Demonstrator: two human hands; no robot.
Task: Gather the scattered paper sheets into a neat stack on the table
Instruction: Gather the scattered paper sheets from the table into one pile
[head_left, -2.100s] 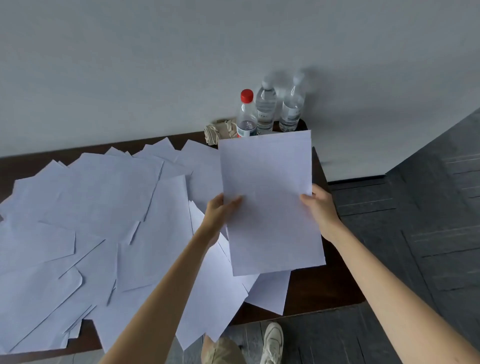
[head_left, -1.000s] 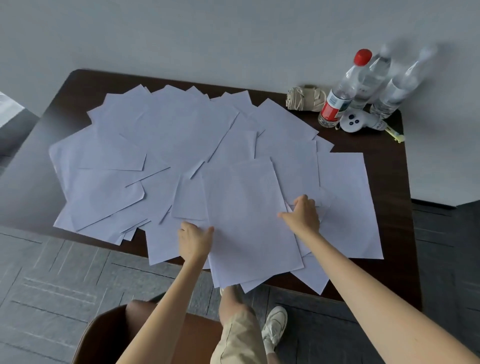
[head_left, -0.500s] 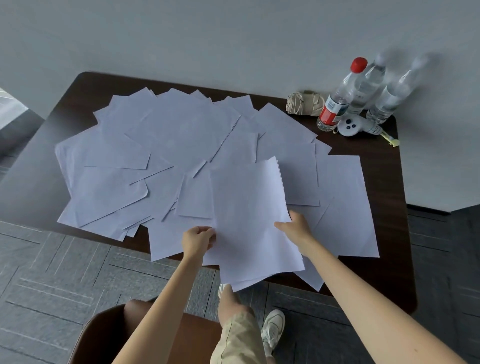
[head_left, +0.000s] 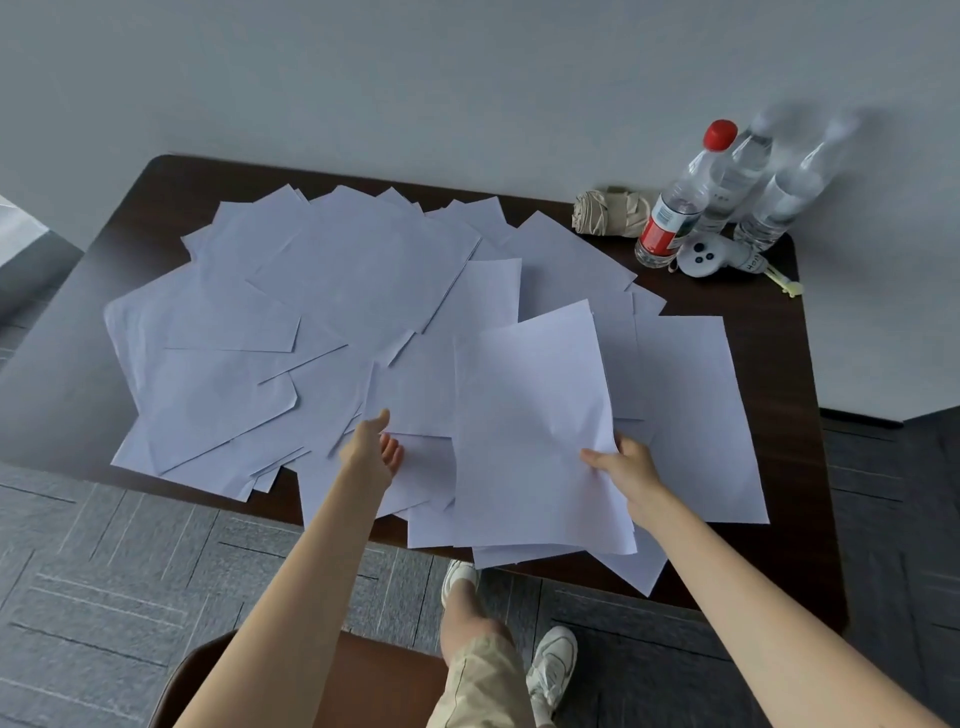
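A thin stack of sheets (head_left: 530, 415) is pinched at its right edge by the right grip (head_left: 626, 465) and overhangs the bench's (head_left: 795, 467) near edge. The left grip (head_left: 374, 452) is held released over the scattered sheets (head_left: 353, 270) covering the middle. Bare wood is seen along the right edge; bottles (head_left: 670, 218) occupy the far right corner.

text: none legible | red bottle label (head_left: 661, 238): print too small | white device (head_left: 701, 257): lettering blurred

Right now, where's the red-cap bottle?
Head view: the red-cap bottle stands at the far right corner of the table, between the beige bundle on its left and a clear bottle on its right.
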